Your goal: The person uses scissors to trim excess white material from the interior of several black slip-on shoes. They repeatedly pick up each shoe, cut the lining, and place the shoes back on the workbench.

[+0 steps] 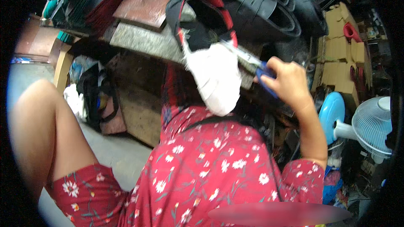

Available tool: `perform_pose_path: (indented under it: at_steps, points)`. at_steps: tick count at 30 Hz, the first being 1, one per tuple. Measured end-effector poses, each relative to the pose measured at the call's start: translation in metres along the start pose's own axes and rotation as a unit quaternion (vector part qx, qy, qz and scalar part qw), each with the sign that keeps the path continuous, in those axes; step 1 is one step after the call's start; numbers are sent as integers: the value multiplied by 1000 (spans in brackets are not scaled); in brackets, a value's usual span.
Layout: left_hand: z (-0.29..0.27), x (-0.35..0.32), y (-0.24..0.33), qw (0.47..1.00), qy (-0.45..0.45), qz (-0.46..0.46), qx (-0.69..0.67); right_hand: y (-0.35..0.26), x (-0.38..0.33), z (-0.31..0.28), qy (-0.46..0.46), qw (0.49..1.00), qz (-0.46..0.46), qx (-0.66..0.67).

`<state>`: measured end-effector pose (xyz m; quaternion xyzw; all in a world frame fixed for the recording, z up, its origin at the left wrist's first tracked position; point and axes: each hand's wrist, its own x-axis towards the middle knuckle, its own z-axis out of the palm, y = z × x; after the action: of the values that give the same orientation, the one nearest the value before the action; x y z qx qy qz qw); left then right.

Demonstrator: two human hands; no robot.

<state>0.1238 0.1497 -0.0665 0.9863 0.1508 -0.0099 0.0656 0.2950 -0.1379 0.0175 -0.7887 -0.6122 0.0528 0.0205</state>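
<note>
My right hand (289, 79) is closed around the blue handles of a pair of scissors (265, 75). Their blades point left and lie against the edge of a shoe upper (203, 2), where its black and red collar meets a frayed white part (216, 80). That white, rounded toe end hangs over the bench edge toward my lap, while the dark opening rests on the bench. My left hand does not show.
Several black shoes (256, 6) crowd the bench at the back. A reddish slab (141, 2) lies on a pale board (139, 40) to the left. On the right stand a blue and white fan (372, 122) and cardboard boxes (336, 50). A black bag (94, 96) sits below.
</note>
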Motion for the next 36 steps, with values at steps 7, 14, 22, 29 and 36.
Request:
perform_pose_path:
  at_steps: [7,14,22,29,36]
  points:
    - [34,19,-30,994,-68,-78,44,10,-1,14,51,998,-27,9]
    - [-53,-72,-5,990,82,-86,-70,15,-8,20,86,996,-21,12]
    - [-136,-163,78,911,277,35,-304,7,-15,-17,127,987,-83,-45]
    - [-58,-90,109,939,272,30,-207,-9,-4,-24,76,983,-91,-137]
    - [-26,-65,97,984,156,-36,-75,-3,-2,-38,46,982,-119,-140]
